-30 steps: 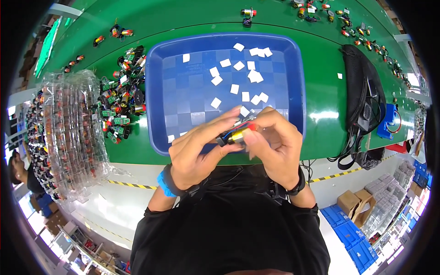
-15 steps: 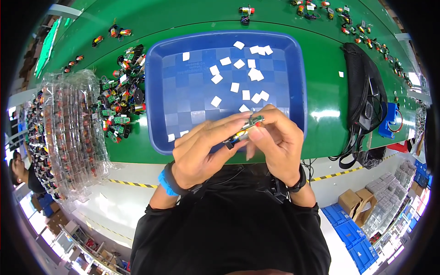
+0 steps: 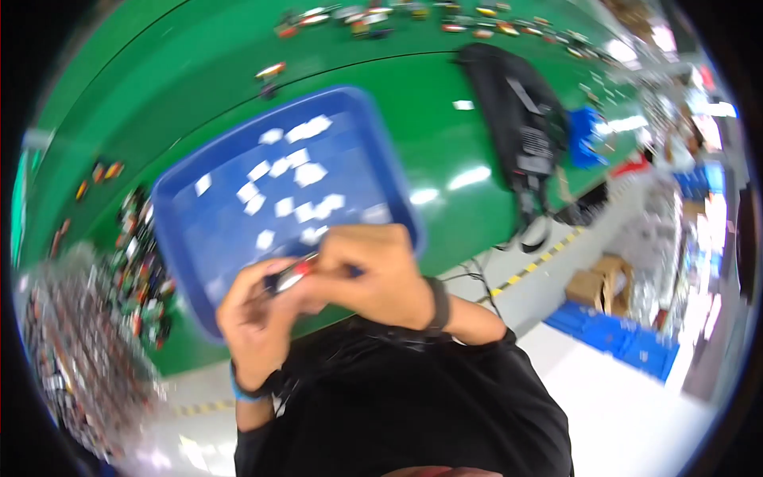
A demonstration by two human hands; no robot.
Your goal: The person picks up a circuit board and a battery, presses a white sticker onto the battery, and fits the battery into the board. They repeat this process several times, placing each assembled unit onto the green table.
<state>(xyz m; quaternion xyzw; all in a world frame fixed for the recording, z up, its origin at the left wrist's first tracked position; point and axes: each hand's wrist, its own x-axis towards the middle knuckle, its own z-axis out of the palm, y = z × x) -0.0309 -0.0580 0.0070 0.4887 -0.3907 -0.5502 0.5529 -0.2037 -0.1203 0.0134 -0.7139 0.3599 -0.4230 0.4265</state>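
Both hands are raised over the near edge of a blue tray (image 3: pixel 230 242), closed around a small motor assembly (image 3: pixel 294 277) with a red end. My left hand (image 3: pixel 258 322) grips it from the left, fingers curled. My right hand (image 3: pixel 373 274) pinches it from the right, its fingers meeting those of the left. Motion blur and the fingers hide most of the part. Scattered in the tray beyond my hands lie several small white squares (image 3: pixel 310 174).
Left of the tray is a heap of motor assemblies (image 3: pixel 135 266), beside stacked clear plastic packs (image 3: pixel 87 350). A lone motor (image 3: pixel 270 71) lies past the tray, with several more (image 3: pixel 493 28) along the far side. To the right are a black bag (image 3: pixel 509 111) and a blue box (image 3: pixel 586 137).
The view has swung to the right, so the tray and heap now appear farther left and tilted. My hands have turned the motor assembly, and its red end still shows between them.
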